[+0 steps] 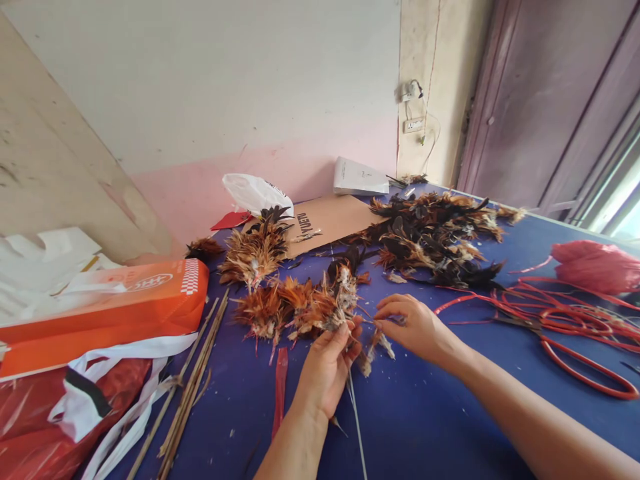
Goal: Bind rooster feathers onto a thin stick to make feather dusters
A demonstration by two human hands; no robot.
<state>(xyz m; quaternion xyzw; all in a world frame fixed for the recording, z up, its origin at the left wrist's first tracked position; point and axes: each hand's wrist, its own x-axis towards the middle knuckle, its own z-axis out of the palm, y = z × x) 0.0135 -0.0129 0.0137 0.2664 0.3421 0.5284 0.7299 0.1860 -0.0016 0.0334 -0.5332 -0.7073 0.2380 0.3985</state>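
Presently, the left hand [326, 368] grasps a feather bundle [346, 290] by its base — over the blue table [430, 427], beside brown feather clusters [265, 313]. The right hand [417, 328] is near, fingertips drawn together — whether gripping a strand, cannot tell.

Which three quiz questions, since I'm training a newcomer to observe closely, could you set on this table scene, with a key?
1. What does the left hand hold?
A) a white box
B) a feather bundle
C) a plastic bag
2. True or false: the scissors lie nearer the right hand than the left hand.
3. Which slender brown things lie right beside the orange bag?

Key: 1. B; 2. True; 3. Sticks.
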